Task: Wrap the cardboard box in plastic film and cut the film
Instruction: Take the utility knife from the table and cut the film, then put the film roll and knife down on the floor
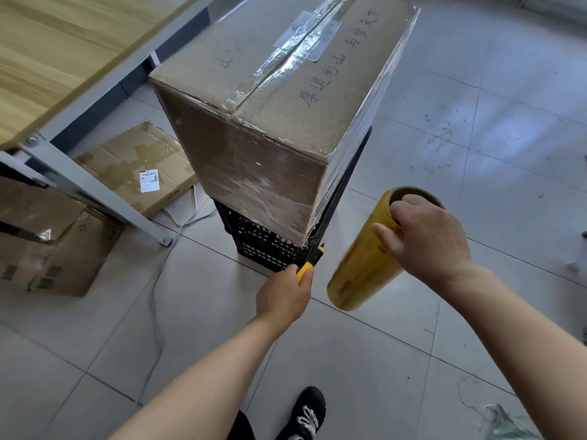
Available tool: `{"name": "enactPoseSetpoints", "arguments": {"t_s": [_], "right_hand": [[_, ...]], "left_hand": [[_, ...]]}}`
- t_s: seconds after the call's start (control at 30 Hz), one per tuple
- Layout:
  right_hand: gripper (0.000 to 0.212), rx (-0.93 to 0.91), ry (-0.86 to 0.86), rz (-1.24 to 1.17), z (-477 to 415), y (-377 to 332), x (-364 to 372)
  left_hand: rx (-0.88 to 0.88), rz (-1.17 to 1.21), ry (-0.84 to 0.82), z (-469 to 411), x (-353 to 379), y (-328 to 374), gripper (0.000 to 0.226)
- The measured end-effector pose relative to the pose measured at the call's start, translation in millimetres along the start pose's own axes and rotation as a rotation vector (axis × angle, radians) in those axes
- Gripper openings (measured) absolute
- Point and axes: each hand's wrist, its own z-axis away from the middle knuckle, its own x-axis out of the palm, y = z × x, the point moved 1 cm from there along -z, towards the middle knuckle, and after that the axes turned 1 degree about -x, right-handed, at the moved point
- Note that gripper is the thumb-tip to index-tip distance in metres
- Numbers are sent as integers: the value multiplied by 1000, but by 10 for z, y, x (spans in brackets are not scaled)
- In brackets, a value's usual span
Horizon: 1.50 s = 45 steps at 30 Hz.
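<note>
Beyond my left hand, fingers clamped on the yellow cutter, sits the wrapped cardboard box on a black crate. Right hand fingers grip the film roll, presumably tensioning film for cutting.

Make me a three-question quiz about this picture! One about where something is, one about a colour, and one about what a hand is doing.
1. What does the cardboard box rest on?
A. the wooden table
B. a black crate
C. the bare floor

2. What colour is the handle of the cutter?
A. yellow
B. green
C. white

3. What is the right hand doing?
A. hanging free
B. pressing on the box
C. holding the film roll

Answers:
1 B, the black crate shows right under the box.
2 A, a yellow handle sticks out of the left hand.
3 C, its fingers hook into the open end of the film roll, held off the floor.
</note>
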Motion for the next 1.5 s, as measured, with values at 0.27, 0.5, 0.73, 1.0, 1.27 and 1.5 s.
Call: {"name": "enactPoseSetpoints", "arguments": {"t_s": [0.27, 0.5, 0.73, 1.0, 1.27, 1.5], "right_hand": [[49, 16, -41, 52, 217, 157, 41], [48, 52, 3, -3, 230, 174, -39], [49, 55, 30, -53, 240, -9, -21], [48, 79, -39, -62, 290, -138, 85], [52, 85, -100, -76, 380, -173, 194], [53, 118, -110, -78, 473, -102, 327]], "left_hand": [[365, 312, 261, 27, -312, 247, 46], [405, 52, 188, -105, -554, 230, 30], [593, -574, 224, -456, -1145, 689, 25], [852, -272, 410, -185, -1400, 1037, 23], [693, -194, 241, -177, -1038, 743, 34], [484, -314, -52, -528, -551, 400, 28]]}}
